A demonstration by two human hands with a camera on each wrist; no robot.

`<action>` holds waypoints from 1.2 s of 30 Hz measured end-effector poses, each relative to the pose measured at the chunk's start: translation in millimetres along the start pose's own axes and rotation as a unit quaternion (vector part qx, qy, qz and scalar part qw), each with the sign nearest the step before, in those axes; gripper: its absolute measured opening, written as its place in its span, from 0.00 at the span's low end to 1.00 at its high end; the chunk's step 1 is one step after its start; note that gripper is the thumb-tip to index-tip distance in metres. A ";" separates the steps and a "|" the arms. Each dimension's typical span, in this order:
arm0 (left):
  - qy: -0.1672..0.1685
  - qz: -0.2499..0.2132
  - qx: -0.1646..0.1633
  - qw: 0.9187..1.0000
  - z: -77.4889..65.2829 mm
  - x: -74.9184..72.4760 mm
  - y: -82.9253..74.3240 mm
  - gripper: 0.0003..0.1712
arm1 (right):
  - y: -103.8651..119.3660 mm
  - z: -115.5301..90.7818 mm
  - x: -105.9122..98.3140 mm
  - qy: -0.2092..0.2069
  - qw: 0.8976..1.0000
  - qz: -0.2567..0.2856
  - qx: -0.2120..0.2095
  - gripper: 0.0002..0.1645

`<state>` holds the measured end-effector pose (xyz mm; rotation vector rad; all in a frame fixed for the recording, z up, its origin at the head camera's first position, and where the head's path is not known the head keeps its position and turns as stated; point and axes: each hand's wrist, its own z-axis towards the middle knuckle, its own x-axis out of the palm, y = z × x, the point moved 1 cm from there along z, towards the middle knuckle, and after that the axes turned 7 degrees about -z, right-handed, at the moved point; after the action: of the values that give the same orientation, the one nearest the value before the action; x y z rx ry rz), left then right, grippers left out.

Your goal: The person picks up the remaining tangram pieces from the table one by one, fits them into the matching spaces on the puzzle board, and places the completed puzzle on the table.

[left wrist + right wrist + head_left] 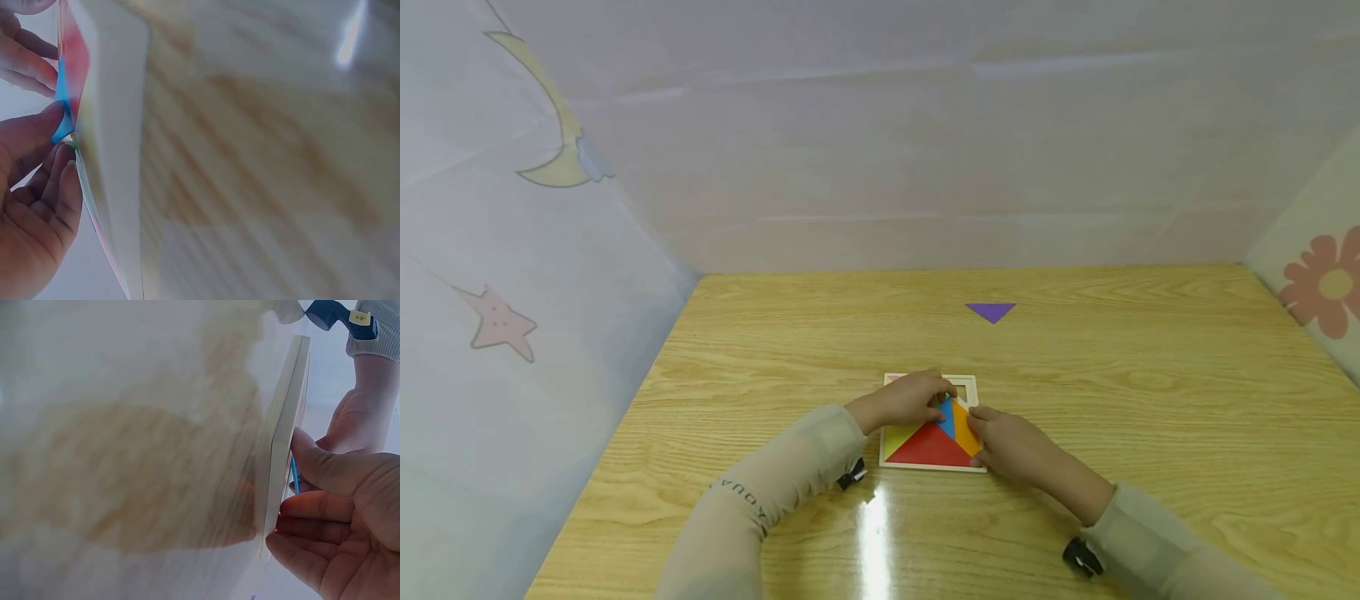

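Observation:
A square tangram board (932, 468) with a pale frame lies on the table under both hands. My left hand (912, 400) reaches over its left side and pinches a blue tangram piece (948, 419); in the left wrist view the blue piece (60, 119) stands tilted above the board's surface. At the board's right edge, my right hand (1017, 446) touches the frame and the side of an orange piece (964, 427) with fairly straight fingers. A large red triangle (928, 447) fills the near side, beside a yellow-green piece (895, 437). The left hand partly hides a pink piece (892, 378).
A purple triangle (992, 312) lies by itself farther back on the wooden table (775, 333). An uncovered recess shows at the board's far right corner. Printed fabric walls (925, 167) stand behind the table and at both sides.

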<state>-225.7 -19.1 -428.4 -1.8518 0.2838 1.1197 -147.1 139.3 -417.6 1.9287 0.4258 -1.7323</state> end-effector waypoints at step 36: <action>0.005 0.152 0.009 0.988 -12.8 -0.1 -8.1 0.23 | -2.7 -0.7 -0.5 0.000 1.000 0.007 -0.007 0.29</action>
<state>-213.6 -24.9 -421.5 -1.8394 0.5962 1.3066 -148.1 142.0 -417.5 1.9166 0.4220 -1.7167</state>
